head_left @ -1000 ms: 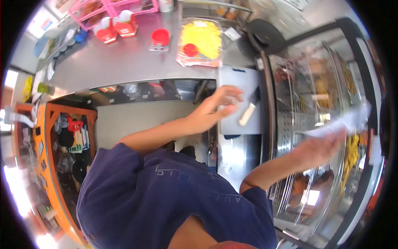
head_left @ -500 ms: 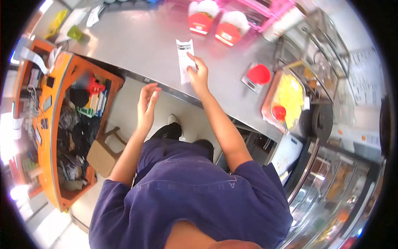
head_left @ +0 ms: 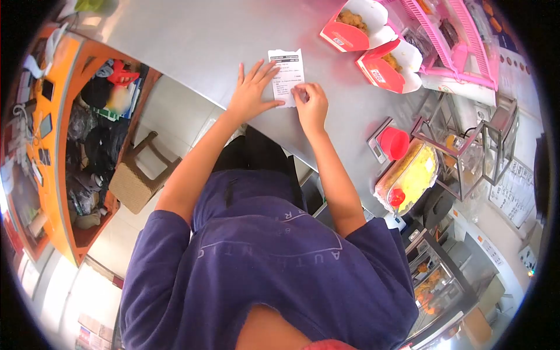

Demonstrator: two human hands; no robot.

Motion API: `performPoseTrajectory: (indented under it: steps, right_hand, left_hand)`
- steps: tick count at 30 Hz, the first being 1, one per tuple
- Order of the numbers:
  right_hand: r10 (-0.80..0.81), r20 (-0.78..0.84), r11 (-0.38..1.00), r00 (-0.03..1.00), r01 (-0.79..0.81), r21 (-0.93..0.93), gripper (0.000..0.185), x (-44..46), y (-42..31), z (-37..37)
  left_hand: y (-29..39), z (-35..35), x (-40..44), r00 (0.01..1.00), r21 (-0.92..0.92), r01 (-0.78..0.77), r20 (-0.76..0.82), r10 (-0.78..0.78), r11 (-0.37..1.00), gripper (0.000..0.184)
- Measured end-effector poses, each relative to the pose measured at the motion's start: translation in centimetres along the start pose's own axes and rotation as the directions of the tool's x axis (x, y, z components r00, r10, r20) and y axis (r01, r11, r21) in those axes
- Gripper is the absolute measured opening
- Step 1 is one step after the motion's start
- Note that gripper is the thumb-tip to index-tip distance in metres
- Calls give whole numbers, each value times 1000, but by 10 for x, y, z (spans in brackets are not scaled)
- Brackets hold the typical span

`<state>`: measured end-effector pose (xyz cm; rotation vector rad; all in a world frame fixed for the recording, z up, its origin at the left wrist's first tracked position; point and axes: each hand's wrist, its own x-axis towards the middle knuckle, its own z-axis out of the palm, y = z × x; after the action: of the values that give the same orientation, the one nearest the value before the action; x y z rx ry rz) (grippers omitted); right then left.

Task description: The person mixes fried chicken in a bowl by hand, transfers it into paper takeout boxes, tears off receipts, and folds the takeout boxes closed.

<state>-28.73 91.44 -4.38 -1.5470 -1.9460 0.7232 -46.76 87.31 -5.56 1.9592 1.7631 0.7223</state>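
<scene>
A printed paper receipt (head_left: 286, 73) lies nearly flat on the steel counter, close to its front edge. My left hand (head_left: 254, 90) rests at the receipt's left side with its fingers spread, the thumb reaching toward the lower edge. At the lower right edge of the paper, the thumb and fingers of my right hand (head_left: 312, 106) are closed in a pinch. The exact contact under those fingertips is partly hidden.
Two red-and-white food boxes (head_left: 385, 64) with fried food stand near a pink basket (head_left: 466, 70). To the right are a red cup (head_left: 394, 143) on a small scale, a tray of yellow food (head_left: 417, 175) and a metal rack (head_left: 466, 154). An orange shelf unit (head_left: 73, 146) stands left.
The receipt has gone from being held up in my right hand to lying on the counter. My left hand has moved up and right onto its left side. The view has shifted.
</scene>
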Motion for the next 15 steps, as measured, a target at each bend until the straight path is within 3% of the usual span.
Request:
performPoseTrajectory:
  steps: [2,3,6,8,10,13,15]
  right_hand:
    - [151,37,987,988,-153,47,11,-4,-3,-1]
    - [126,-47,989,991,-122,87,8,-3,-7,1]
    - [20,-43,1000,999,-20,2,12,-5,-24,4]
    - [-58,105,996,993,65,-62,17,-8,-32,15]
    - [77,119,997,990,-76,-12,18,-6,-28,18]
    - [127,-82,989,989,-133,-70,18,7,-21,17]
    - [9,103,1000,995,-6,-26,18,1,-32,16]
  left_hand:
    - [4,2,0,1000,18,19,19,-20,1000,84]
    - [5,0,1,999,36,29,32,-31,999,85]
    - [6,-1,1,995,90,52,77,-59,995,87]
    - [5,0,4,995,114,51,76,-60,992,89]
    - [5,1,3,997,118,45,64,-53,992,91]
    - [8,-3,6,996,59,71,58,-75,996,91]
    - [5,0,6,992,132,71,93,-84,989,89]
